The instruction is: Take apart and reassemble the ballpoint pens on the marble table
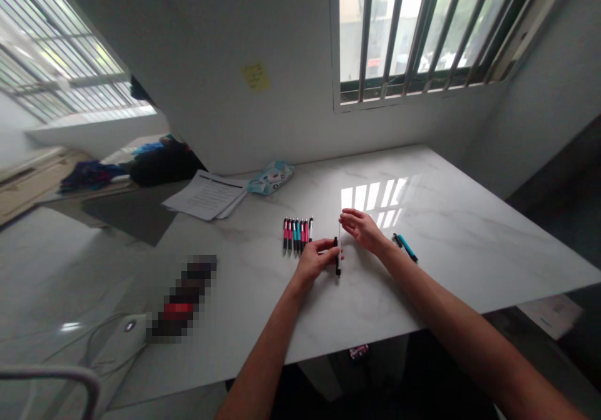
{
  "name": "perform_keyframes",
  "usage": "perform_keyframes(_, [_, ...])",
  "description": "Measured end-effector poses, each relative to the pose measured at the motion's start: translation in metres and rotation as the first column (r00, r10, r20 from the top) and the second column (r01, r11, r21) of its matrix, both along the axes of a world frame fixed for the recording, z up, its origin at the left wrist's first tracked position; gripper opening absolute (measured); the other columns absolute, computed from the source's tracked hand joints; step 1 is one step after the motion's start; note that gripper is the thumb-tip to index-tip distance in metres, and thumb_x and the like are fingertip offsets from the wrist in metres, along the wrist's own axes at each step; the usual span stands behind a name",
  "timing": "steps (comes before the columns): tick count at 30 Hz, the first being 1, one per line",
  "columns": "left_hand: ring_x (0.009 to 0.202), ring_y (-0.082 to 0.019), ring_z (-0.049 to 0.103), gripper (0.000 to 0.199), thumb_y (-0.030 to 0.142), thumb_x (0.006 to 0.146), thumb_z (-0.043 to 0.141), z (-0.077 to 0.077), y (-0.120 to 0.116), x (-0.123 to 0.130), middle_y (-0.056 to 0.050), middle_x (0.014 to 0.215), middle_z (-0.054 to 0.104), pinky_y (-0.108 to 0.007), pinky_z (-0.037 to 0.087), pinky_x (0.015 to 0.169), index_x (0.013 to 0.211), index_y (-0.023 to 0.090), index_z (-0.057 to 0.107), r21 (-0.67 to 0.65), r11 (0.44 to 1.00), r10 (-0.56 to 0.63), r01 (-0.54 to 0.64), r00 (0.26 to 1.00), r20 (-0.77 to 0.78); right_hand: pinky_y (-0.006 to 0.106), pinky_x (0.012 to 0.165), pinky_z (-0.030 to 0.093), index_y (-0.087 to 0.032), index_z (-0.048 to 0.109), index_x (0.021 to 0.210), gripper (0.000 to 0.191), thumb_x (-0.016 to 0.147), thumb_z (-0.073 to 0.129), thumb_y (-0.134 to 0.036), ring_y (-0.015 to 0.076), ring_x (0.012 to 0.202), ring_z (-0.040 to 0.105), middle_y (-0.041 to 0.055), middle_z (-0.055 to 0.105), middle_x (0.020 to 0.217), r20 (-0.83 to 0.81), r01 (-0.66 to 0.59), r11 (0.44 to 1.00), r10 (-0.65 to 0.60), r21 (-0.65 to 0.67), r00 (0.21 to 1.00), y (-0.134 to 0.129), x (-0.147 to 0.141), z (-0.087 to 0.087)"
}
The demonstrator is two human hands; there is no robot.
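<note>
Near the middle of the white marbled table, my left hand holds a black and white pen upright between thumb and fingers. My right hand is just beyond and to the right; its fingers pinch a thin pale stick-like piece that points down toward the pen. Just beyond my left hand lies a row of several pens side by side, red, teal and white with black parts. To the right of my right forearm lie a teal pen and a darker one beside it, partly hidden.
Printed papers and a blue and white packet lie at the back left. A pixelated dark and red object is on the left, near a white box with cables. A barred window and a yellow note are on the wall.
</note>
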State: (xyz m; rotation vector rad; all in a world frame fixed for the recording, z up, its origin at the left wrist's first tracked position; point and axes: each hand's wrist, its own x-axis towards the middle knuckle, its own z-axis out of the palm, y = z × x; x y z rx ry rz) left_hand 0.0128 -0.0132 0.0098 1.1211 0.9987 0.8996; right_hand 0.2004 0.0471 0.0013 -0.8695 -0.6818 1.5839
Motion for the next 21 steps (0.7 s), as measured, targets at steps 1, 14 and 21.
perform_keyframes(1, [0.076,-0.021,0.077,0.053,0.049,0.065,0.094,0.0001,0.0001,0.0,-0.011,0.097,0.08,-0.032,0.064,0.074,0.099,0.013,0.076,0.002,1.0,-0.002,0.002,1.0,-0.002,0.034,0.094,0.054,-0.024,0.073,0.095,0.047,0.056,0.097,-0.036,0.0187,0.092,0.073,0.0015,0.075,0.089,-0.005,-0.005,1.0,0.005,-0.009,1.0,-0.0005,0.0001,0.0011])
perform_keyframes(14, [0.078,-0.022,0.077,0.053,0.049,0.064,0.094,-0.0012,0.0006,0.0007,-0.011,0.099,0.079,-0.032,0.064,0.073,0.098,0.012,0.077,-0.005,1.0,0.008,-0.008,0.999,-0.034,0.032,0.09,0.052,-0.026,0.072,0.097,0.047,0.057,0.096,-0.035,0.0171,0.091,0.069,0.0001,0.075,0.092,0.028,-0.067,0.998,0.067,-0.002,0.997,-0.0069,-0.0008,0.0066])
perform_keyframes(21, [0.079,-0.021,0.077,0.052,0.047,0.064,0.095,-0.0015,0.0007,0.0003,-0.009,0.097,0.079,-0.031,0.063,0.075,0.1,0.013,0.078,-0.013,0.999,0.04,-0.04,0.999,0.029,0.027,0.08,0.05,-0.026,0.074,0.101,0.044,0.063,0.094,-0.036,0.015,0.087,0.066,-0.0002,0.073,0.096,0.131,-0.191,0.981,0.187,0.02,0.974,-0.0105,-0.0004,0.0019])
